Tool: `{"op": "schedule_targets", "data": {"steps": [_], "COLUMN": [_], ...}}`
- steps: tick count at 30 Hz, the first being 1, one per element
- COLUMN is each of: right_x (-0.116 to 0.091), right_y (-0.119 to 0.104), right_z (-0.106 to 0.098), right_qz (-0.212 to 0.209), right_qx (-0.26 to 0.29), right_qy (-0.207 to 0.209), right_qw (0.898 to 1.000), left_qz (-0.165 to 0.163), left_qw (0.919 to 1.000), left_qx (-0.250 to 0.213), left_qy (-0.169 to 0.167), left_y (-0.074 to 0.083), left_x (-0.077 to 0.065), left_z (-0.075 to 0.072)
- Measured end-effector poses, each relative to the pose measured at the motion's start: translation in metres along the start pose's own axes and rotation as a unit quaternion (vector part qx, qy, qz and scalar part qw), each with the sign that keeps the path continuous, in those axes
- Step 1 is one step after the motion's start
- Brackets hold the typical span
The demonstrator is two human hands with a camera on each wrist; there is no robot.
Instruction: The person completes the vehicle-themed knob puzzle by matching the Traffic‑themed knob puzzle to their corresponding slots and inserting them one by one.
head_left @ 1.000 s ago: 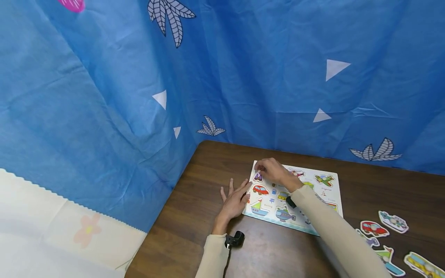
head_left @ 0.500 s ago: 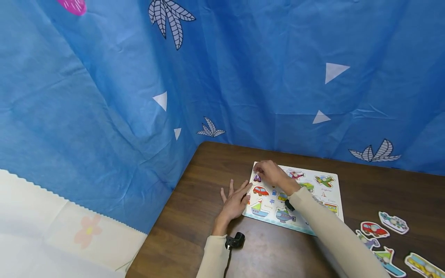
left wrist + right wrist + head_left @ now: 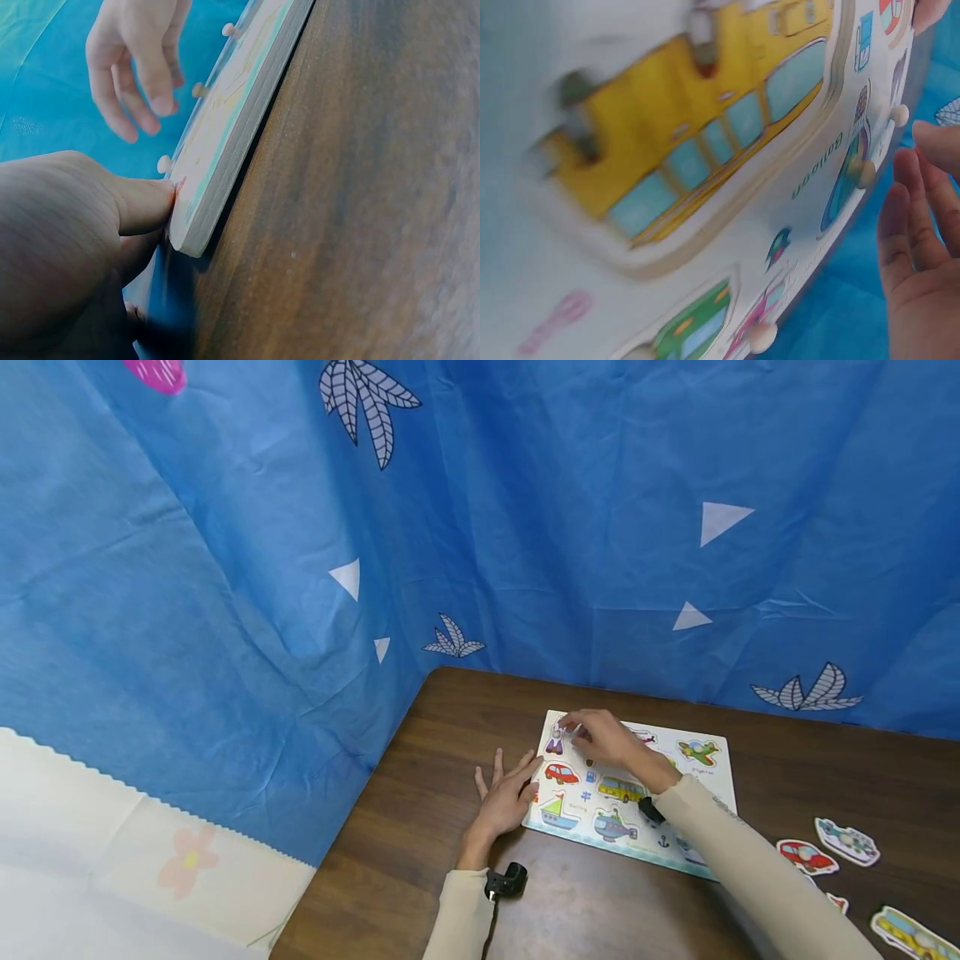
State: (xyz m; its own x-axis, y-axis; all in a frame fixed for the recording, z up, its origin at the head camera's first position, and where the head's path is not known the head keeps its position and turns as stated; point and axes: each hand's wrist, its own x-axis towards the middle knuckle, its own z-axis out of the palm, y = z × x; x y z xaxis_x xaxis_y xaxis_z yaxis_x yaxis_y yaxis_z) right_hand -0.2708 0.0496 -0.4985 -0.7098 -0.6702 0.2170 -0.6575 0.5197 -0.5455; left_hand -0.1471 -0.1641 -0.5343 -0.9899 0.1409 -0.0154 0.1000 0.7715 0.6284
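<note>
A white peg puzzle board [image 3: 722,777] with vehicle pictures lies on the brown table. My left hand [image 3: 506,797] rests at its left edge, fingers spread; in the left wrist view its thumb [image 3: 146,204] lies on the board's corner. Near the top left corner is a purple and white rocket [image 3: 555,742]. Just right of it hovers my right hand [image 3: 609,743], its fingers loosely bent and holding nothing. In the right wrist view these fingers stand apart from the small wooden knobs [image 3: 900,115]. A yellow bus [image 3: 727,135] fills much of that view.
Loose puzzle pieces lie right of the board, among them a red car [image 3: 806,857], a teal and white piece [image 3: 847,841] and a yellow one [image 3: 915,933]. My right sleeve [image 3: 765,868] covers some of them. A blue curtain [image 3: 600,543] hangs behind the table.
My right hand has let go of the rocket and moved a little to the right, leaving the rocket in view. The left hand has stayed in place.
</note>
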Motion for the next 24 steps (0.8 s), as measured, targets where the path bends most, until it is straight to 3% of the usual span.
{"op": "schedule_targets", "data": {"steps": [7,18,24], "right_x": [-0.028,-0.086,-0.12], "right_y": [0.001,0.017,0.029], "right_z": [-0.016,-0.052,-0.072], "right_qz": [0.014,0.018,-0.002], "right_qx": [0.027,0.019,0.022], "right_qy": [-0.012,0.004,0.023], "right_qw": [0.999,1.0,0.999], "left_qz": [-0.001,0.009,0.012], "left_qw": [1.0,1.0,0.9999], "left_qx": [-0.003,-0.002,-0.003], "left_qy": [0.001,-0.003,-0.003], "left_y": [0.001,0.001,0.002], "left_x": [-0.001,-0.001,-0.001], "left_z": [0.0,-0.001,-0.002]}}
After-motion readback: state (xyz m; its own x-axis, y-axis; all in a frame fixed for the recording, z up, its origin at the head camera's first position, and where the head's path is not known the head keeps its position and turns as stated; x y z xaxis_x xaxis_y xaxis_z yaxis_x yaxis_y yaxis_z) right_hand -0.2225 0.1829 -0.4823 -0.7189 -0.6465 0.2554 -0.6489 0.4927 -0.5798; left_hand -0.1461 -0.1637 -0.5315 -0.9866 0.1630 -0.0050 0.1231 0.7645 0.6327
